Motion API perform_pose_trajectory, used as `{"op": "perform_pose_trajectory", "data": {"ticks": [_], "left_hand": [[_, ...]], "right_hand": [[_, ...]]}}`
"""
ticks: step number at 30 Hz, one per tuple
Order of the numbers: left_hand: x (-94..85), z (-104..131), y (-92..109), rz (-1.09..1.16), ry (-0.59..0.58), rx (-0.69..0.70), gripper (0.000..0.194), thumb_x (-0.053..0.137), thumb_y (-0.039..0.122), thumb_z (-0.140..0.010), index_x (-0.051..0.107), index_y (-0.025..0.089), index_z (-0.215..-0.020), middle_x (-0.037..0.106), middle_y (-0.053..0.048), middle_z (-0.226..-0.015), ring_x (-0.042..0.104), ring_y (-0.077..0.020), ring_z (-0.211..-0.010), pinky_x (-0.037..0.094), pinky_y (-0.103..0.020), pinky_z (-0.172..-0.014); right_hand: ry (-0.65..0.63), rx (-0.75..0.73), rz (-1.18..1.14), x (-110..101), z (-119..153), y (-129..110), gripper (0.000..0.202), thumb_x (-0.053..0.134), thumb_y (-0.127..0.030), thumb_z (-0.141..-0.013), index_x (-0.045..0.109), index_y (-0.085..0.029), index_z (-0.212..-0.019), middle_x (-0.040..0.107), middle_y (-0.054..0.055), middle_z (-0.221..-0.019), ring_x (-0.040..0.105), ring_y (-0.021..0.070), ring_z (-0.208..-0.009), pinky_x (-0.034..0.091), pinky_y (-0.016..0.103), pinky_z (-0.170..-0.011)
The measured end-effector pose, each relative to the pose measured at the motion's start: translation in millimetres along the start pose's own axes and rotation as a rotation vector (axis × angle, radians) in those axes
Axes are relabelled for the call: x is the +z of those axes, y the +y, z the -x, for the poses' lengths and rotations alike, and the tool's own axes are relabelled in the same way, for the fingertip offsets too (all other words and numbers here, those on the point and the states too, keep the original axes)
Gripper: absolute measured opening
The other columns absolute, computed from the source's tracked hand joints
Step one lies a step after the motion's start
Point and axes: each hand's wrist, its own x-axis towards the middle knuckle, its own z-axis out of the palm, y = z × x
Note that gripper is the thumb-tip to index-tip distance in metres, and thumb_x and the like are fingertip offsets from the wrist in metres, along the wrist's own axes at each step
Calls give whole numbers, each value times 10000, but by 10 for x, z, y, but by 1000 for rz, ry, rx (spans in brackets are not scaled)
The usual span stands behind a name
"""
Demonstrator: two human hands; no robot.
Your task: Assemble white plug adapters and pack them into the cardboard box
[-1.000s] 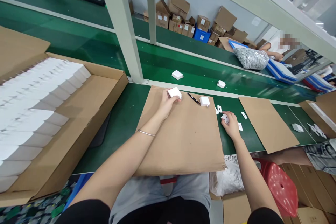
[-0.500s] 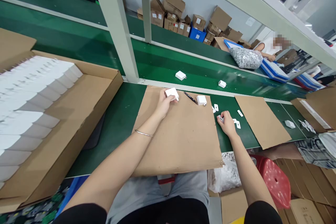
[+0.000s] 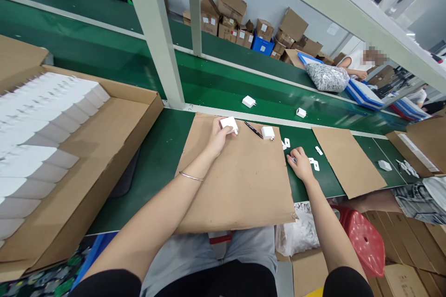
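My left hand is closed around a white plug-in charger, held above the brown cardboard sheet. A black pen and a second white charger lie on the sheet to its right. Past the sheet's right edge, my right hand rests low over the green bench with its fingers pinched on a small whitish piece, mostly hidden by the fingers. Around that hand lie several small white plastic plates, one with a visible slot.
Behind the bench, two white chargers sit on the green conveyor belt. On the left stands a large cardboard box with rows of white dividers. Another cardboard sheet lies right. A metal post rises ahead; a person works beyond.
The two chargers on the belt have shifted right. My left hand keeps hold of its charger almost in place. My right hand has moved very slightly, its fingers curling further over the small piece.
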Motion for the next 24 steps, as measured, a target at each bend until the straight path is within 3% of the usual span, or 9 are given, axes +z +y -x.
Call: {"op": "perform_pose_trajectory", "data": {"ticks": [7,12,16,20,24], "left_hand": [[-7,7,-6,-7,-20,7,429,631,266,-722,472,208,-1116,652,6,-890,660,-167,-686,534,-369,-821],[7,6,-16,-22,-15,8,403,636,259,-743,482,211,-1112,652,4,-906,658,-160,-666,544,-371,-807],[26,-1,-39,-32,7,13,413,664,291,-764,477,208,-1122,628,-21,-1001,633,-135,-628,545,-344,-718],[10,-9,-85,-81,2,28,415,671,266,-762,481,214,-1127,624,-19,-1026,634,-125,-638,547,-332,-716],[2,-13,-128,-136,-18,30,437,674,243,-748,491,222,-1145,631,-30,-1084,629,-123,-667,544,-320,-712]], "right_hand": [[49,69,-26,-24,12,-70,247,480,-417,-998,499,-247,-819,543,24,-792,513,192,-698,381,309,-650],[88,88,-20,-49,-2,-129,427,407,-454,-1032,384,-249,-658,459,3,-618,421,172,-579,285,312,-577],[130,74,-42,-39,-136,-384,483,336,-466,-1058,320,-254,-625,408,-2,-570,394,168,-549,275,322,-576],[70,-63,-111,45,-357,-871,416,374,-448,-1060,444,-244,-704,525,17,-668,518,183,-644,372,318,-643],[85,-319,-185,138,-714,-1237,221,478,-438,-1022,569,-244,-972,631,89,-1011,601,262,-977,460,388,-872]]}}
